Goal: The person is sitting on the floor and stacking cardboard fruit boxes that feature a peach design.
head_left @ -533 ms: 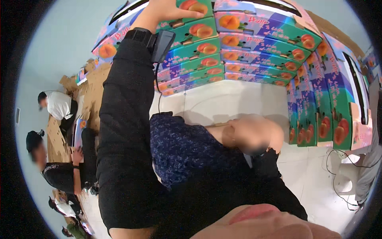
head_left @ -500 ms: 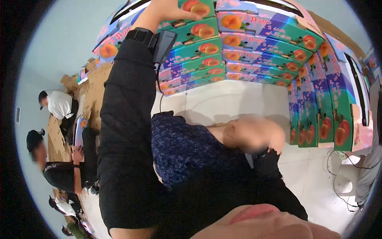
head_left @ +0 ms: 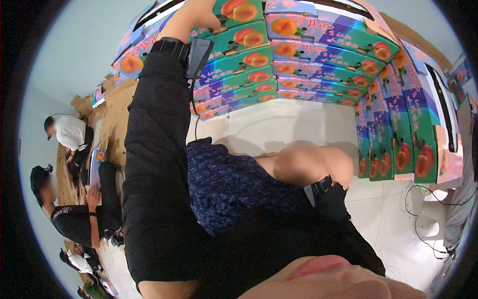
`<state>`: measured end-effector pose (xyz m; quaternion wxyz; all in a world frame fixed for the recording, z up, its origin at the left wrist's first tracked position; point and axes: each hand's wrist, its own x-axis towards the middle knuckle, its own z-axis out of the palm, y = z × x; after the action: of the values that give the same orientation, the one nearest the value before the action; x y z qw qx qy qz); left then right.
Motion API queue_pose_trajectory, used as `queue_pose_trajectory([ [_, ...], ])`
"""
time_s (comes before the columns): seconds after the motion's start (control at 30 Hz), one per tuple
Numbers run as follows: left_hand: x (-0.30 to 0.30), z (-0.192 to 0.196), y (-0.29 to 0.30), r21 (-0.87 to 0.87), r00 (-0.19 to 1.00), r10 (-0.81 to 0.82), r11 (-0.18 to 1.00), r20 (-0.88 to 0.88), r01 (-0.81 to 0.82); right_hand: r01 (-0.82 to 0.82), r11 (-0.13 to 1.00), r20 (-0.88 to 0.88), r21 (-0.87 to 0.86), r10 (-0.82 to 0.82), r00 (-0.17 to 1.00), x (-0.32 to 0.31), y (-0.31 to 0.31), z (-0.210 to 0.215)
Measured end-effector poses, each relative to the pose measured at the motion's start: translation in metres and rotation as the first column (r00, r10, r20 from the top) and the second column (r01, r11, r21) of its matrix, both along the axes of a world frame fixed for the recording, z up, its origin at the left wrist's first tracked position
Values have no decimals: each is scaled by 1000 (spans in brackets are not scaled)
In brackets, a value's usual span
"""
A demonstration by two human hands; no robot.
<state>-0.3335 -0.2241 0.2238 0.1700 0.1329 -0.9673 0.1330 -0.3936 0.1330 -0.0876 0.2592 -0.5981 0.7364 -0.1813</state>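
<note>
atop left stack (head_left: 230, 72) | fruit-printed box (head_left: 239, 11) | facing camera | long axis rising rightward

Left hand (head_left: 194, 19) at a carton stack (head_left: 256, 61)

Partly cut off, it overlaps a fruit-printed front. The right hand (head_left: 302, 162), blurred, lies beside blue patterned cloth (head_left: 224, 187); a second stack (head_left: 323, 52) stands ahead, a third stack (head_left: 416, 117) rightward.

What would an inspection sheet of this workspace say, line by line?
Surface: pale floor, shadowed in places.
Job's things: fruit-printed boxes stacked left, centre and right.
Clutter: brown cardboard at left.
Left grip: left hand at the left stack's upper part, fingers partly hidden; hold unclear.
Right grip: right hand blurred; hold unclear.
Cables: thin cable beside left sleeve; looped cable near white stool.
Surroundings: other people at left.
</note>
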Motion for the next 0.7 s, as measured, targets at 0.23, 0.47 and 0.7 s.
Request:
queue_pose_trajectory([
  [0.23,0,-3,13,-213,991,-31,977,-127,3,-81,996,-56,41,83,995,-1,-13,-13],
  [0.47,6,-32,31,-286,962,124,938,-245,-194,-54,987,-88,148,68,994,-1,-11,7],
  [0.7,19,-30,29,-195,953,-28,980,-301,-32,-66,988,-62,137,75,995,-3,-11,2],
])
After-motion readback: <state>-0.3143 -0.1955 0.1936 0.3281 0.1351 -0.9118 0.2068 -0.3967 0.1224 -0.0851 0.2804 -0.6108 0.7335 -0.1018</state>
